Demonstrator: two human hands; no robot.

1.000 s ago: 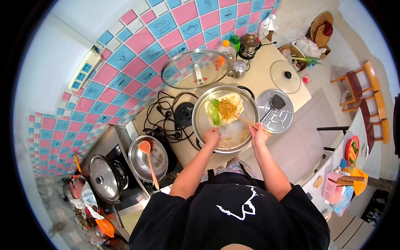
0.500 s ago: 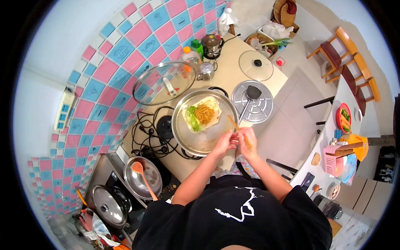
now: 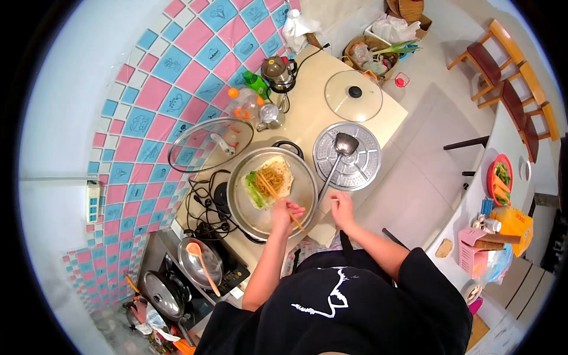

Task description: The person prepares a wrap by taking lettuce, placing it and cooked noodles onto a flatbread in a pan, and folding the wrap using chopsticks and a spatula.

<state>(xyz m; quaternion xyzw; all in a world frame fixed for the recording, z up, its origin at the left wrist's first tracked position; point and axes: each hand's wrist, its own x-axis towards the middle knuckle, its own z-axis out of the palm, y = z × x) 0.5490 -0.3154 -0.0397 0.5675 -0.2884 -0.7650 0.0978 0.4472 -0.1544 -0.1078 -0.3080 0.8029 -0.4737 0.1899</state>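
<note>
My left hand [image 3: 286, 214] is closed around a pair of chopsticks [image 3: 269, 188] over the near edge of a round metal pan [image 3: 244, 218]. The chopstick tips touch or hover over brown shreds [image 3: 272, 176] that lie on a pale flatbread [image 3: 285, 166], beside green lettuce [image 3: 255, 190]. My right hand [image 3: 342, 211] is curled shut to the right of the pan, near the handle of a metal ladle [image 3: 345, 144] but apart from it; nothing shows clearly in it. The ladle rests on a perforated steamer plate [image 3: 368, 160].
A glass lid [image 3: 198, 145] leans by the tiled wall, and another glass lid [image 3: 349, 97] lies at the counter's far end. Black cables [image 3: 204, 213] tangle left of the pan. A lidded pot [image 3: 200, 263] with an orange spoon [image 3: 204, 269] sits by the stove.
My hands were together at the pan's near right rim and have moved apart. The left has gone left over the pan with the chopsticks. The ladle has turned over on the steamer plate.
</note>
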